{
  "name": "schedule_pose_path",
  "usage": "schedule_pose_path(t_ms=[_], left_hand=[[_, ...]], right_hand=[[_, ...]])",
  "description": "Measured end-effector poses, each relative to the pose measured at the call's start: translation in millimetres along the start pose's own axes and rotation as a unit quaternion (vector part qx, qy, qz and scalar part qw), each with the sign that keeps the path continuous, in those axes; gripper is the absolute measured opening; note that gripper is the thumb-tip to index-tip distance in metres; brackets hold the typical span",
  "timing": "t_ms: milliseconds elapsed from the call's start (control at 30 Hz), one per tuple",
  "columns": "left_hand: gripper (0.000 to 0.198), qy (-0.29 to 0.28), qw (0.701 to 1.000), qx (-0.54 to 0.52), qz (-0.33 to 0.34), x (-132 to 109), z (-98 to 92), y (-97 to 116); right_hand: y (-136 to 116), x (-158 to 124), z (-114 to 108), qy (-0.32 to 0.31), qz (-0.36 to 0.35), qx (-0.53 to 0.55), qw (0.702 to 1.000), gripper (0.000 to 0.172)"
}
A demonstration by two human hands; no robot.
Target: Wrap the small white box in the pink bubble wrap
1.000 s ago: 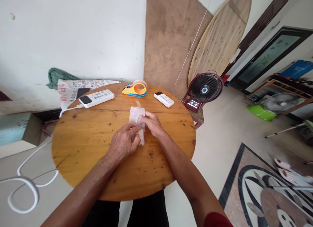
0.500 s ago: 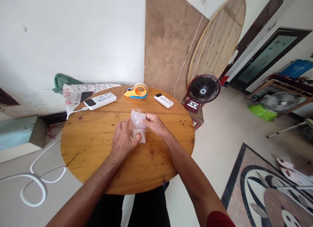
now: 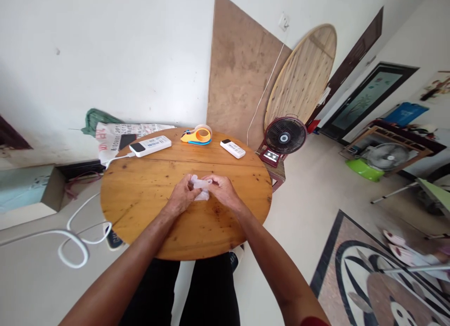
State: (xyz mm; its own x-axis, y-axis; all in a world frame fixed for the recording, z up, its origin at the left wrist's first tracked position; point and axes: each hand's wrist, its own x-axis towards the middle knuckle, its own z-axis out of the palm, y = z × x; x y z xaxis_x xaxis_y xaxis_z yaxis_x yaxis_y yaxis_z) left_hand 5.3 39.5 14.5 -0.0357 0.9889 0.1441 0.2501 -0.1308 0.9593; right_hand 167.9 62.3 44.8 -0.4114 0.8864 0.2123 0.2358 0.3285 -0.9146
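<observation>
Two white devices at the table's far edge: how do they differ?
The left white device is longer than the right white device. The left one has a white cable plugged into its end; the right one has none. They slant opposite ways. Both lie flat on the table, white with a dark end.

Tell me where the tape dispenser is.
Head view: the orange tape dispenser sits at the far table edge, between the large white device (left) and the small white remote (right).

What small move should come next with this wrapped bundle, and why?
Probably pin the plastic-wrapped bundle with the left hand and free the right hand toward the tape dispenser: both hands pinch the bundle on the table, and the dispenser sits untouched at the far edge.
</observation>
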Motion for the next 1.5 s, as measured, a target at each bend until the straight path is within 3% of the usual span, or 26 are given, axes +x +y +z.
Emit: schedule_pose_path(t_ms=[167, 267, 367, 467, 567, 733, 867, 967, 1133, 1300, 1400, 1500], left_hand=[[0.035, -0.035, 0.994, -0.104, 0.008, -0.8, 2.6, 2.3], [0.035, -0.062, 0.993, -0.102, 0.001, -2.4, -1.8, 4.2], [0.032, -0.065, 0.997, -0.035, 0.034, -7.7, -10.1, 3.5], [0.037, -0.033, 0.99, 0.059, 0.127, -17.3, -17.8, -2.4], [0.045, -0.025, 0.968, 0.162, 0.188, -28.2, -23.0, -12.5], [0.055, -0.015, 0.906, 0.325, 0.27, -38.3, -27.9, -23.0], [0.051, -0.009, 0.877, 0.379, 0.295, -38.6, -29.8, -18.3], [0.05, -0.016, 0.869, 0.395, 0.298, -35.4, -30.2, -12.1], [0.055, -0.054, 0.881, 0.361, 0.301, -24.3, -26.2, -11.1], [0.052, -0.052, 0.901, 0.303, 0.307, -16.7, -21.1, -19.3], [0.048, -0.052, 0.927, 0.248, 0.277, -15.0, -19.6, -17.2], [0.043, -0.055, 0.969, 0.144, 0.194, -12.5, -19.2, -7.1]], right_hand=[[4.3, -9.0, 2.9, 0.017, -0.053, -0.051, 0.997, 0.021], [6.5, -9.5, 3.6, 0.012, -0.061, -0.079, 0.995, 0.024], [7.0, -10.8, 4.2, 0.012, -0.078, -0.114, 0.99, 0.029], [7.9, -15.4, 4.0, 0.013, -0.112, -0.152, 0.982, 0.028], [10.7, -22.2, 3.0, 0.004, -0.159, -0.183, 0.97, 0.031], [16.6, -35.0, 3.2, -0.004, -0.234, -0.272, 0.933, 0.042], [18.9, -41.7, 5.1, -0.025, -0.241, -0.322, 0.915, 0.054], [20.2, -42.3, 5.2, -0.034, -0.241, -0.336, 0.91, 0.053], [23.6, -39.0, 3.6, -0.032, -0.238, -0.328, 0.914, 0.046], [29.9, -34.1, 5.1, -0.019, -0.244, -0.295, 0.924, 0.045], [28.2, -31.2, 5.2, -0.011, -0.242, -0.265, 0.933, 0.044], [18.2, -27.3, -0.6, -0.011, -0.214, -0.221, 0.951, 0.036]])
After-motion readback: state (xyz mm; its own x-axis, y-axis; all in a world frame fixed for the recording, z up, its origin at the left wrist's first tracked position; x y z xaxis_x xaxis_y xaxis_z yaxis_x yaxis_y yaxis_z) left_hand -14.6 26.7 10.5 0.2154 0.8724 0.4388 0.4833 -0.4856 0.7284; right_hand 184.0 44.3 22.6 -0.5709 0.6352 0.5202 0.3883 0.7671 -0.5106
